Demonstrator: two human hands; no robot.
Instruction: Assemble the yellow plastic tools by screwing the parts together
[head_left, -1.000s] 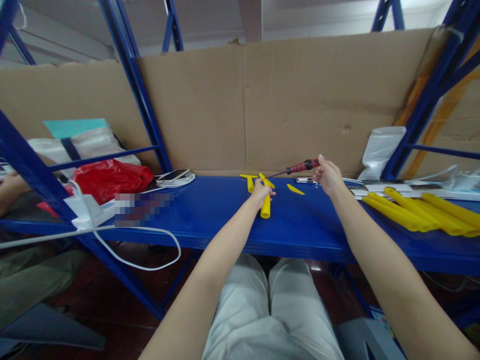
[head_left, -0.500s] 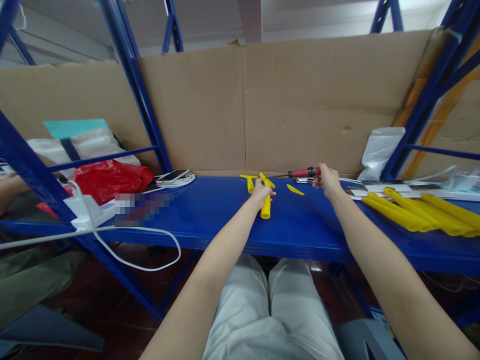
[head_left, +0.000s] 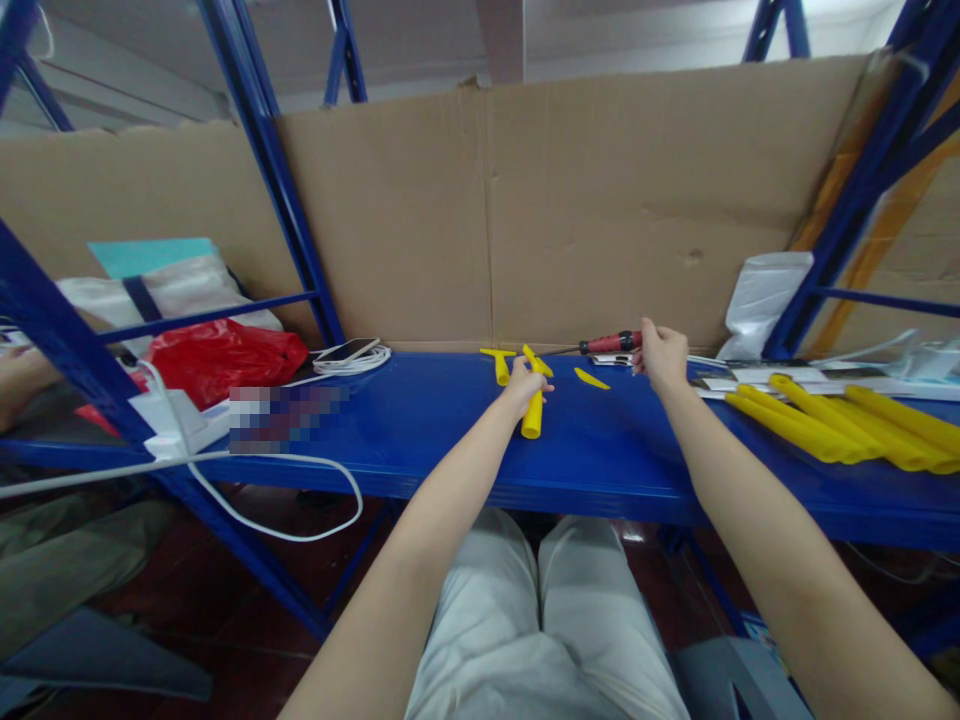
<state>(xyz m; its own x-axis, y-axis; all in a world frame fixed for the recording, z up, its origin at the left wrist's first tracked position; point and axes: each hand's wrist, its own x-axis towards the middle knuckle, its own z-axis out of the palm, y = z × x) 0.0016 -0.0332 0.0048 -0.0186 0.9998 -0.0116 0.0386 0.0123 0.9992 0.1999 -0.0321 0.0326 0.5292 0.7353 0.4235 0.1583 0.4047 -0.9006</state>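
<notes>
My left hand (head_left: 523,385) is closed around a yellow tube (head_left: 532,418) with a yellow crosspiece at its far end, held over the blue shelf. In my right hand (head_left: 663,355) is a screwdriver (head_left: 609,343) with a red and black handle, gripped at the handle's end. Its thin shaft points left and reaches the crosspiece; the tip itself is too small to make out. Just left of the tube stands a yellow T-shaped piece (head_left: 501,368). Between the tube and my right hand lies a flat, pointed yellow piece (head_left: 592,378).
Several yellow tubes (head_left: 810,425) lie on the shelf (head_left: 420,430) at right. A cardboard panel (head_left: 600,200) closes the back. At left are a phone (head_left: 349,350), white cables, a red plastic bag (head_left: 225,350) and a power strip (head_left: 176,425). Another person's hand (head_left: 30,380) shows at far left.
My right hand has shifted very slightly, and the screwdriver handle with it. My left hand still holds the yellow tube in nearly the same spot.
</notes>
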